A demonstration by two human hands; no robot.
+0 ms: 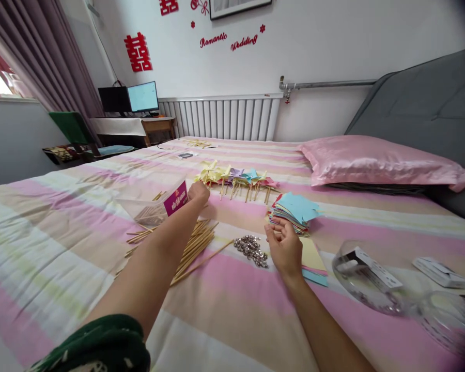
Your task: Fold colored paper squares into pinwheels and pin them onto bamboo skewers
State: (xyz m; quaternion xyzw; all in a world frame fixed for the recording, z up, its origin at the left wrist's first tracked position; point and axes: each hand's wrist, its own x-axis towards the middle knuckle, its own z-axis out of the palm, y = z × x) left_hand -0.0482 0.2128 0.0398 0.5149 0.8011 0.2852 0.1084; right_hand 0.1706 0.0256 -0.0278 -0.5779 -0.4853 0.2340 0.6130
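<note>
My left hand reaches far forward over the striped bed, its fingers closed beside the row of paper pinwheels; what it holds is hidden. A clear bag with a purple label lies just left of it. Wooden sticks lie under my left forearm. My right hand rests near a stack of coloured paper squares, fingers loosely curled and apart, holding nothing. A small pile of silver pins sits between my arms.
A pink pillow lies at the right by a grey headboard. Clear plastic lids and a white box sit at the right edge. A radiator, desk and monitor stand beyond the bed.
</note>
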